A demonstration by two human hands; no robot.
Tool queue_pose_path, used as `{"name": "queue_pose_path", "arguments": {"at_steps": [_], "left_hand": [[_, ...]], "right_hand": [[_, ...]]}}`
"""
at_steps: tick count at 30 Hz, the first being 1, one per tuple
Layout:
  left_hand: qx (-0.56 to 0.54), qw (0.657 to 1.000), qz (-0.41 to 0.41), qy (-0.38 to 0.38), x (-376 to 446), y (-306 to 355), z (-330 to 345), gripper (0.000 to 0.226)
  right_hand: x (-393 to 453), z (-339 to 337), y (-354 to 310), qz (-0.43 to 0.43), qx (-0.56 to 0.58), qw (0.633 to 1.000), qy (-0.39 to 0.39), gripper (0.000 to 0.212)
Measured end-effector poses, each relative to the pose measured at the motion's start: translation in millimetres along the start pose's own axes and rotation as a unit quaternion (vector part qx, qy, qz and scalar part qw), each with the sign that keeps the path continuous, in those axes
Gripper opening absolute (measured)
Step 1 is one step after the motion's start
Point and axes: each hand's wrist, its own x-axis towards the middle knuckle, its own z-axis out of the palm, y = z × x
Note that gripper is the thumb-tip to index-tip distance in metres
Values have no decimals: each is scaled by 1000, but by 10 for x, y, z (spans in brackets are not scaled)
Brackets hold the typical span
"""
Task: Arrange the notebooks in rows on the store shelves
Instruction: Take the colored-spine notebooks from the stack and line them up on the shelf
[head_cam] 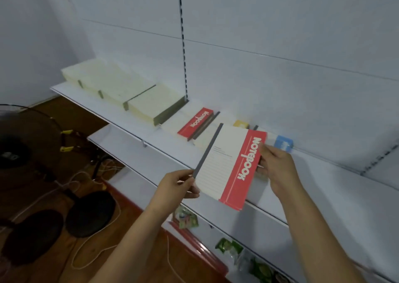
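— Where's the notebook (pixel 228 164)?
— Your left hand (pixel 181 183) pinches its grey spine; your right hand (pixel 274 164) grips the red edge.
— Which way?
— Its long axis runs toward the back panel, over the shelf's (pixel 323 187) front edge; the red notebook (pixel 195 122) already laid lies up-left.

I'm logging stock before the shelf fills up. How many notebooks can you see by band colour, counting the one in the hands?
Red band: 2, the held notebook, gripped by the left hand and right hand, and the red notebook lying on the shelf
Yellow band: 1, yellow notebook, partly hidden
Blue band: 1, blue notebook, partly hidden
Total: 4
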Motion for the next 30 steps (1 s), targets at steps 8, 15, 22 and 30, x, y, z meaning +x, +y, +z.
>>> {"name": "queue_pose_path", "arguments": {"at_steps": [8, 15, 22, 30], "left_hand": [[73, 996, 18, 44, 1120, 62, -1060, 25], [425, 904, 33, 1, 2384, 196, -1470, 37], [594, 798, 33, -92, 2872, 136, -1278, 64], [548, 815, 88, -166, 3230, 227, -1413, 97]], "right_hand": [[878, 1136, -222, 6, -48, 996, -70, 20], [1842, 1880, -287, 62, -67, 992, -83, 13], [2130, 2360, -138, 189, -18, 979, -68, 10], [2056, 2567, -274, 207, 49, 977, -14, 11]]}}
